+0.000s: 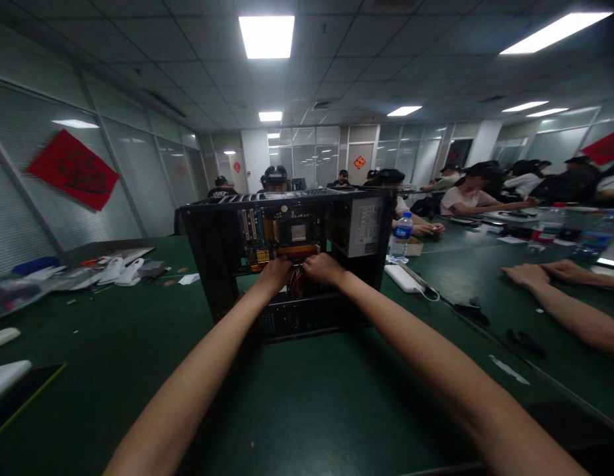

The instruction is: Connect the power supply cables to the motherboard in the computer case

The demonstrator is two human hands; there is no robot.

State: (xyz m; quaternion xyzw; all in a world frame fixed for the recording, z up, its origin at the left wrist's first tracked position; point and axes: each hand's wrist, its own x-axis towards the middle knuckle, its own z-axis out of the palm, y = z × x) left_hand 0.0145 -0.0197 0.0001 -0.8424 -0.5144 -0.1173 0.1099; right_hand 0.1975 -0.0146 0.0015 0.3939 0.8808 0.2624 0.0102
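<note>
An open black computer case lies on its long edge in front of me, its inside facing me. Inside are a motherboard with a pale square processor socket and a silver power supply at upper right. My left hand is at the board's lower edge, fingers curled. Just to its right, my right hand is curled at the other end of orange-red memory slots. Whatever the fingertips grip is too small and dark to make out. Thin coloured cables hang between the hands.
Left on the green table lie plastic bags and scraps. A water bottle, a white power bank with a cord and black bits are on the right. Another person's hands rest at far right.
</note>
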